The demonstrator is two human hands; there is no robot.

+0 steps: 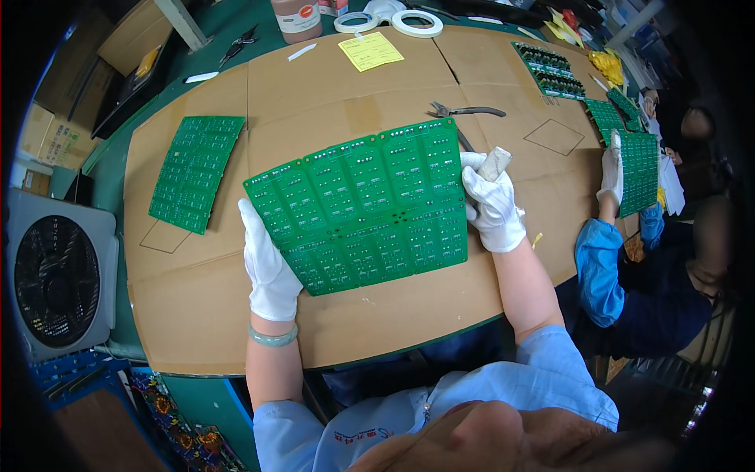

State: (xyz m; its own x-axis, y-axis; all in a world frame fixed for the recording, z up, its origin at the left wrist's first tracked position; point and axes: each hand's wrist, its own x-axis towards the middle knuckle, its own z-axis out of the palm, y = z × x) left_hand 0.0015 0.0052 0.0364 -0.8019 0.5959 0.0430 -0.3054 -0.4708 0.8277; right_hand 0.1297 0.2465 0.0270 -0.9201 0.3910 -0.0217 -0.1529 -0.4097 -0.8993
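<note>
A large green circuit board panel (366, 208), covered in rows of solder joints, is held tilted over the cardboard-topped table. My left hand (269, 263), in a white glove, grips its left edge, mostly with the fingers behind it. At the right edge, my white-gloved right hand (494, 206) is closed around a pale grey, block-like piece (495, 164) and touches the board. I cannot make out what that piece is. Just beyond the board lie cutting pliers (468, 111) with dark handles, partly hidden by the panel.
Another green board (197, 173) lies at the left. Farther back are a yellow paper slip (371, 51), white tape rolls (417, 23) and a bottle (297, 20). Populated boards (549, 71) rest at the far right. A co-worker's gloved hand (612, 169) holds a board there. A fan (67, 271) stands left.
</note>
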